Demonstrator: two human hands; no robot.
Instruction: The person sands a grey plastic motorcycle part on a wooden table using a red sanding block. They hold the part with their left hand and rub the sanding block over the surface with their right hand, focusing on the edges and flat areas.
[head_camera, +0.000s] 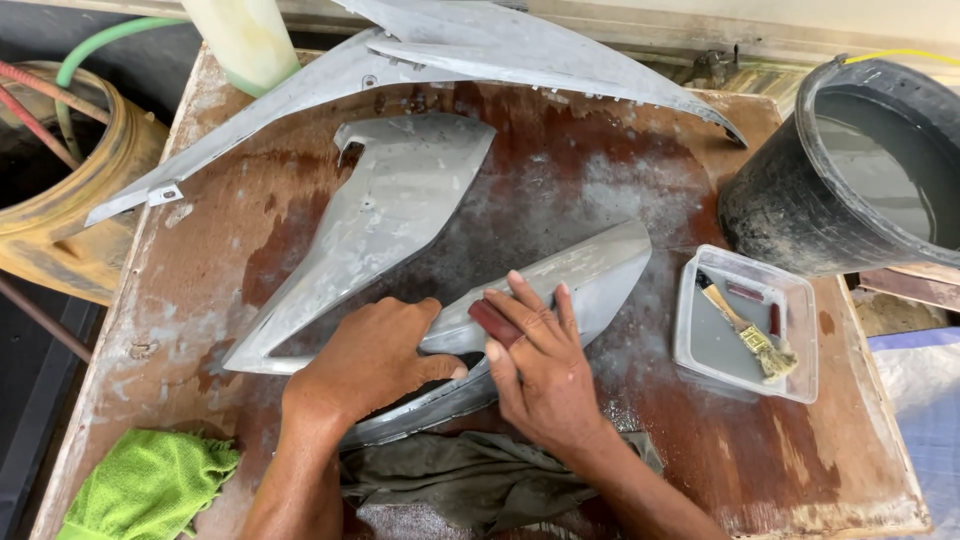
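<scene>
At the far left a yellow drum with a green hose sits beside the wooden table, and a green cloth lies on the table's near left corner. A long grey panel stretches across the back of the table, with a second flat grey panel lying in front of it.

The left hand is pressed palm down, fingers curled over the edge of a curved grey panel (dusty and dull all over) that lies near the middle of the table, its near end resting on a dark rag. Just beside it, the right hand lies flat on the same panel, fingers stretched out and pressing a small dark red sanding block against the surface.

To the right stands a clear plastic tray of grey liquid holding a small brush. Behind it is a black bucket filled with cloudy water.
</scene>
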